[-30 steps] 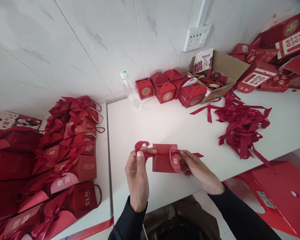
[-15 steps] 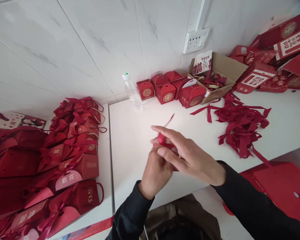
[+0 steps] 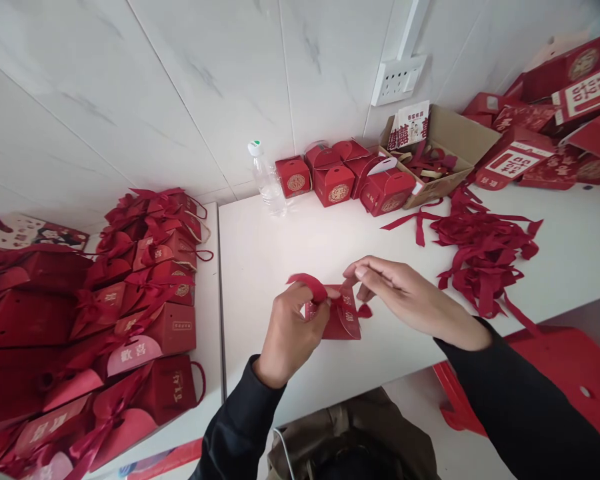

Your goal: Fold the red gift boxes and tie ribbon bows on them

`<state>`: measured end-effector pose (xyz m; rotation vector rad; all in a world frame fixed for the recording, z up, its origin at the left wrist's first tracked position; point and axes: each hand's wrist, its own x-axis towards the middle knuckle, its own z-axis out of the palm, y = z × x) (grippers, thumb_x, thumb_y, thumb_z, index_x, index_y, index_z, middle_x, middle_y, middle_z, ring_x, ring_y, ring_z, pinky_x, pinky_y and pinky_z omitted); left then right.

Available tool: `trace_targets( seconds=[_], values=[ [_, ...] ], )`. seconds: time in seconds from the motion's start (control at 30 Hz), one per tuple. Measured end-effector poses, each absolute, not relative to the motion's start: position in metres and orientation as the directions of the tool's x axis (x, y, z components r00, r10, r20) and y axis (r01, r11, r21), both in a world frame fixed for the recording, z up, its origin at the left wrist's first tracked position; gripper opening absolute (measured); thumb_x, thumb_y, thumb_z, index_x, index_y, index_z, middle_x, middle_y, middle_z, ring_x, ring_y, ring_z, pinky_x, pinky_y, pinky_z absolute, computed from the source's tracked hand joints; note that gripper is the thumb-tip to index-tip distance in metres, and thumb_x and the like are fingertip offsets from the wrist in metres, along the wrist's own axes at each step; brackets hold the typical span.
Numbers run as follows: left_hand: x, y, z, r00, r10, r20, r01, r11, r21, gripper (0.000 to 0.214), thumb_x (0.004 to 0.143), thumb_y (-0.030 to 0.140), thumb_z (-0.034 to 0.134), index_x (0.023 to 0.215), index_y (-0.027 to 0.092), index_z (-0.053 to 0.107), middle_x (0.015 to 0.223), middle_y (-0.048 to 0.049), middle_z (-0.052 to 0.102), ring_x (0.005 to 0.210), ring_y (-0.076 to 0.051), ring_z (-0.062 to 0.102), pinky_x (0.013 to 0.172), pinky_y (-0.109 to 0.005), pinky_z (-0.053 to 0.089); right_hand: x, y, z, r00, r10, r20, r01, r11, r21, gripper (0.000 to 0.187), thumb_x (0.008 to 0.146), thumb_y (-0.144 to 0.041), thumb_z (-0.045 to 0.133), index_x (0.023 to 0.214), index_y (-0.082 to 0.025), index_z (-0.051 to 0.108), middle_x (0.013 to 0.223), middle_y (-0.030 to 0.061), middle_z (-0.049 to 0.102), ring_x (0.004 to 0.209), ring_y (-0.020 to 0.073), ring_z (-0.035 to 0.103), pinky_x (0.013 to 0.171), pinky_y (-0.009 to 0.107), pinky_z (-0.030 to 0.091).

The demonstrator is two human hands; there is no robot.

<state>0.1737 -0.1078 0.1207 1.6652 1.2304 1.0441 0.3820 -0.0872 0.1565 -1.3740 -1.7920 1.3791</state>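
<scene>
A small red gift box (image 3: 347, 323) with pale lettering lies on the white table in front of me. A red ribbon (image 3: 307, 283) crosses its top, with a knot near the middle and one end sticking out to the right. My left hand (image 3: 293, 330) pinches the ribbon between thumb and index finger at the box's left side, a loop arching over the fingers. My right hand (image 3: 405, 290) hovers at the box's upper right edge, fingers bent and slightly apart, with nothing visible in them. Its fingertips are close to the box; whether they touch it I cannot tell.
Ribboned red boxes (image 3: 160, 320) crowd the left table. Along the wall stand a clear plastic bottle (image 3: 267, 180), several small red boxes (image 3: 334, 185) and an open cardboard box (image 3: 443, 183). A ribbon heap (image 3: 485, 247) lies right, near a red stool (image 3: 565, 373).
My hands have moved apart, the left going left and the right going right. The gift box, mostly covered before, now shows between them, and a ribbon loop stands over my left fingers.
</scene>
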Motion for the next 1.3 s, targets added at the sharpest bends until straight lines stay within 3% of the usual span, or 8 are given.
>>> trace_targets(
  seconds=[0.13, 0.23, 0.53, 0.7, 0.8, 0.97, 1.07, 1.3],
  values=[
    [0.173, -0.108, 0.111, 0.282, 0.812, 0.511, 0.441, -0.582, 0.683, 0.034, 0.095, 0.009, 0.052, 0.116, 0.025, 0.075, 0.099, -0.0068, 0.073, 0.091, -0.019, 0.067, 0.08, -0.031, 0.055, 0.367, -0.082, 0.141, -0.56, 0.793, -0.242, 0.282, -0.093, -0.955, 0.033, 0.101, -0.05, 0.052, 0.1, -0.019, 0.065, 0.077, -0.0014, 0.057, 0.066, 0.0144, 0.056, 0.062, 0.027, 0.046],
    [0.174, -0.111, 0.106, 0.193, 0.818, 0.542, 0.435, -0.566, 0.7, 0.032, 0.096, 0.011, 0.057, 0.117, 0.027, 0.074, 0.102, -0.0066, 0.071, 0.092, -0.017, 0.068, 0.079, -0.029, 0.056, 0.365, -0.084, 0.141, -0.51, 0.838, -0.193, 0.268, -0.058, -0.962, 0.031, 0.097, -0.05, 0.059, 0.094, -0.02, 0.067, 0.08, -0.0003, 0.061, 0.072, 0.0155, 0.056, 0.064, 0.027, 0.045],
    [0.171, -0.139, 0.094, 0.012, 0.952, 0.307, 0.418, -0.284, 0.863, 0.025, 0.099, 0.026, 0.058, 0.118, 0.029, 0.075, 0.114, -0.0076, 0.072, 0.108, -0.022, 0.066, 0.089, -0.032, 0.055, 0.387, -0.096, 0.146, -0.323, 0.93, -0.174, 0.382, -0.041, -0.923, 0.029, 0.099, -0.05, 0.055, 0.087, -0.024, 0.057, 0.067, -0.0053, 0.042, 0.057, 0.0122, 0.036, 0.051, 0.025, 0.033],
    [0.156, -0.157, 0.086, -0.238, 0.971, -0.008, 0.348, 0.093, 0.933, 0.032, 0.097, 0.046, 0.059, 0.101, 0.021, 0.079, 0.089, -0.0064, 0.071, 0.082, -0.02, 0.063, 0.068, -0.028, 0.051, 0.413, -0.103, 0.127, -0.166, 0.974, -0.153, 0.571, -0.032, -0.82, 0.034, 0.095, -0.059, 0.06, 0.091, -0.025, 0.064, 0.062, -0.006, 0.033, 0.055, 0.0134, 0.032, 0.051, 0.027, 0.028],
    [0.152, -0.158, 0.089, -0.225, 0.957, -0.181, 0.166, 0.221, 0.961, 0.037, 0.095, 0.051, 0.061, 0.108, 0.021, 0.077, 0.092, -0.006, 0.072, 0.088, -0.021, 0.065, 0.08, -0.031, 0.052, 0.417, -0.106, 0.123, -0.152, 0.973, -0.174, 0.586, -0.053, -0.809, 0.035, 0.094, -0.061, 0.061, 0.091, -0.026, 0.065, 0.063, -0.0053, 0.04, 0.052, 0.0131, 0.036, 0.05, 0.028, 0.032],
    [0.163, -0.138, 0.111, -0.098, 0.986, -0.132, 0.106, 0.143, 0.984, 0.035, 0.101, 0.047, 0.052, 0.109, 0.019, 0.072, 0.098, -0.0085, 0.074, 0.117, -0.024, 0.063, 0.104, -0.038, 0.045, 0.402, -0.103, 0.137, -0.208, 0.978, 0.03, 0.577, 0.147, -0.803, 0.026, 0.097, -0.05, 0.06, 0.095, -0.026, 0.07, 0.098, 0.0045, 0.063, 0.074, 0.017, 0.059, 0.053, 0.029, 0.042],
    [0.172, -0.123, 0.124, -0.005, 0.995, -0.098, 0.314, 0.094, 0.945, 0.024, 0.099, 0.038, 0.052, 0.101, 0.018, 0.066, 0.086, -0.0073, 0.072, 0.107, -0.025, 0.067, 0.095, -0.038, 0.048, 0.391, -0.102, 0.149, -0.245, 0.965, 0.09, 0.572, 0.219, -0.791, 0.02, 0.098, -0.043, 0.06, 0.097, -0.026, 0.07, 0.097, 0.0038, 0.065, 0.079, 0.0171, 0.06, 0.056, 0.028, 0.043],
    [0.169, -0.112, 0.141, 0.137, 0.984, -0.111, 0.6, 0.006, 0.8, 0.02, 0.096, 0.019, 0.039, 0.089, 0.02, 0.058, 0.078, -0.0043, 0.069, 0.071, -0.019, 0.063, 0.065, -0.03, 0.042, 0.381, -0.103, 0.16, -0.306, 0.944, -0.126, 0.487, 0.041, -0.873, 0.028, 0.098, -0.051, 0.056, 0.112, -0.027, 0.065, 0.08, -0.003, 0.065, 0.069, 0.0145, 0.057, 0.063, 0.027, 0.046]
  ],
)
